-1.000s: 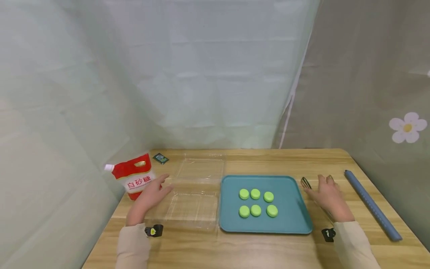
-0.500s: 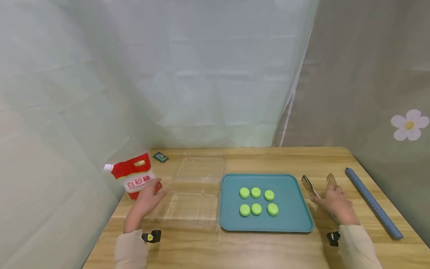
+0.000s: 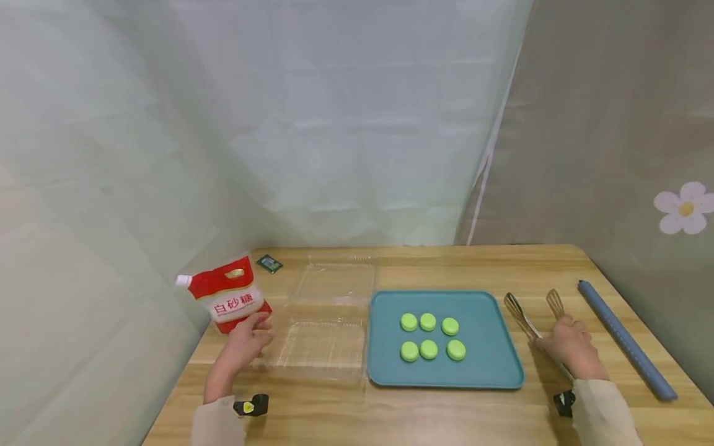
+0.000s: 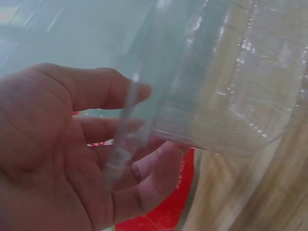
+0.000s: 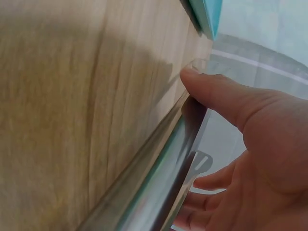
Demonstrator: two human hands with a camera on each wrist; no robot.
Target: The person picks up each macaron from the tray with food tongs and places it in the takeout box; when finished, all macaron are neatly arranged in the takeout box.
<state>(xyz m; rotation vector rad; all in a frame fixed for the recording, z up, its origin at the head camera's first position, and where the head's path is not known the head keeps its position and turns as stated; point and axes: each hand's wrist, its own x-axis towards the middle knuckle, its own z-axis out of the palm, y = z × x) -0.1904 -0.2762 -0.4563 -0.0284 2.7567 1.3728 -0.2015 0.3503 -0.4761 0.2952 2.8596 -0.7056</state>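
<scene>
My right hand (image 3: 570, 348) is around a pair of metal tongs (image 3: 524, 319) lying on the table right of the tray, thumb along one arm and fingers curled at the other. The right wrist view shows a tong arm (image 5: 159, 180) between thumb and fingers. The slotted tong heads stand apart. My left hand (image 3: 241, 347) is at the left edge of a clear plastic container (image 3: 323, 344). In the left wrist view, thumb and loosely bent fingers lie about its clear rim (image 4: 126, 120); whether they press on it I cannot tell.
A teal tray (image 3: 496, 365) holds several green macarons (image 3: 428, 349). Behind the near container lies another clear plastic piece (image 3: 337, 280). A red and white sugar bag (image 3: 231, 297) leans at left, with a small dark packet (image 3: 269, 264) behind. At right lies a blue rod (image 3: 627, 341).
My right hand has moved slightly right and closed in on the tongs, whose heads now show more. My left hand has drawn back towards me, and its fingers have bent more.
</scene>
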